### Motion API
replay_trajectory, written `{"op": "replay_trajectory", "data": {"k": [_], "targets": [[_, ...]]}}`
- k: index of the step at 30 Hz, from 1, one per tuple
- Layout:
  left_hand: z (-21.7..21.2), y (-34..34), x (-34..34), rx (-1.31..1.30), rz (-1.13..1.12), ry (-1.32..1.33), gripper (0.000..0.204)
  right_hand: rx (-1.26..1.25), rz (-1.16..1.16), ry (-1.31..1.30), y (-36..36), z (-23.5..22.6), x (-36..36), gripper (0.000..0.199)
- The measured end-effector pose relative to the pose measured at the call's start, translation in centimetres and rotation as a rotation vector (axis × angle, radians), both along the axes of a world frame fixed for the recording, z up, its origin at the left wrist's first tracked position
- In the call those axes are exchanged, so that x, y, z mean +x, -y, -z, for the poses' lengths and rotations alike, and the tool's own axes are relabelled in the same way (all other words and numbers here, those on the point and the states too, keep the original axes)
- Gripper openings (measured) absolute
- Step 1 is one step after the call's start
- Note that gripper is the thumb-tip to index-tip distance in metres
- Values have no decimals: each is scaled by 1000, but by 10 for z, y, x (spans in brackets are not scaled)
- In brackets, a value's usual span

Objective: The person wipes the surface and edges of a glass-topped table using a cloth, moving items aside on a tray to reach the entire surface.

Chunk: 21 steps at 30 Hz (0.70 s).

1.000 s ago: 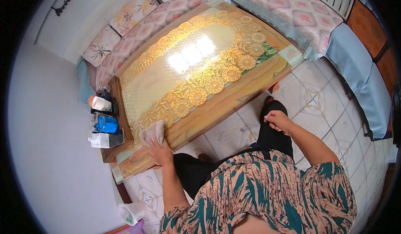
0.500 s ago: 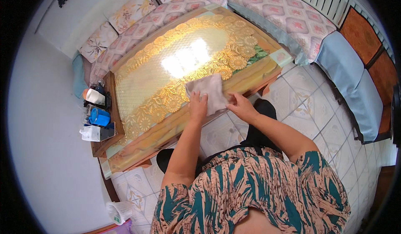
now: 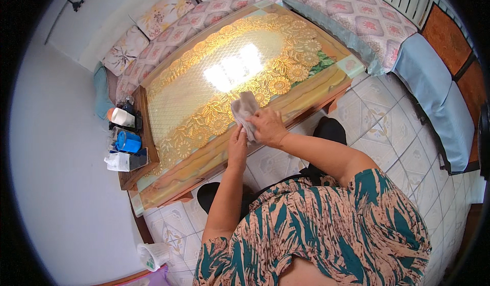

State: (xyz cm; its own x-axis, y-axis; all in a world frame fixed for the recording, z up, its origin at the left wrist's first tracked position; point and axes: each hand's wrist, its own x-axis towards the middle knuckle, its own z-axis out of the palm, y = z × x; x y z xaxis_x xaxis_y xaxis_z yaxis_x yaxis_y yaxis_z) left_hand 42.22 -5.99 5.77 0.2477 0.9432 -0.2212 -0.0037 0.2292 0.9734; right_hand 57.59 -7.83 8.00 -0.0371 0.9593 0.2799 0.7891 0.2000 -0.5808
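A greyish-pink cloth (image 3: 247, 104), bunched narrow, is held between both hands above the near edge of the low table (image 3: 196, 169). My left hand (image 3: 238, 144) grips its lower left part, fingers closed on the fabric. From the right, my right hand (image 3: 268, 126) closes over the cloth's right side, thumb and fingers pressing into the folds. The cloth's upper end sticks out past the hands. Under it lies the tabletop's golden flower-patterned cover (image 3: 217, 117), with a bright window reflection in its shiny surface.
On the table's left end a brown wooden tray (image 3: 149, 150) holds a white cup (image 3: 122, 116), a blue container (image 3: 127, 142) and a tissue pack (image 3: 117, 161). Patterned couches (image 3: 352, 18) line the far sides. A white waste bin (image 3: 154, 255) stands on the tiled floor at lower left.
The cloth was spread wide and flat between the hands; now it is folded in to a narrow bundle. My right hand has moved left onto it, and my left hand has shifted slightly down.
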Motion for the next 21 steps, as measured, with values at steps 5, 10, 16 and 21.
{"op": "replay_trajectory", "data": {"k": [5,10,16,21], "targets": [[-23,9,12,-131,-21,48,37,165,62,240,12,17,-17,43],[-2,4,-4,53,-54,-128,42,149,3,356,7,18,-7,36],[30,-19,-40,366,-187,-414,46,224,120,377,-1,32,68,32],[18,-40,-37,651,-205,-1069,55,234,401,504,15,36,178,33]]}}
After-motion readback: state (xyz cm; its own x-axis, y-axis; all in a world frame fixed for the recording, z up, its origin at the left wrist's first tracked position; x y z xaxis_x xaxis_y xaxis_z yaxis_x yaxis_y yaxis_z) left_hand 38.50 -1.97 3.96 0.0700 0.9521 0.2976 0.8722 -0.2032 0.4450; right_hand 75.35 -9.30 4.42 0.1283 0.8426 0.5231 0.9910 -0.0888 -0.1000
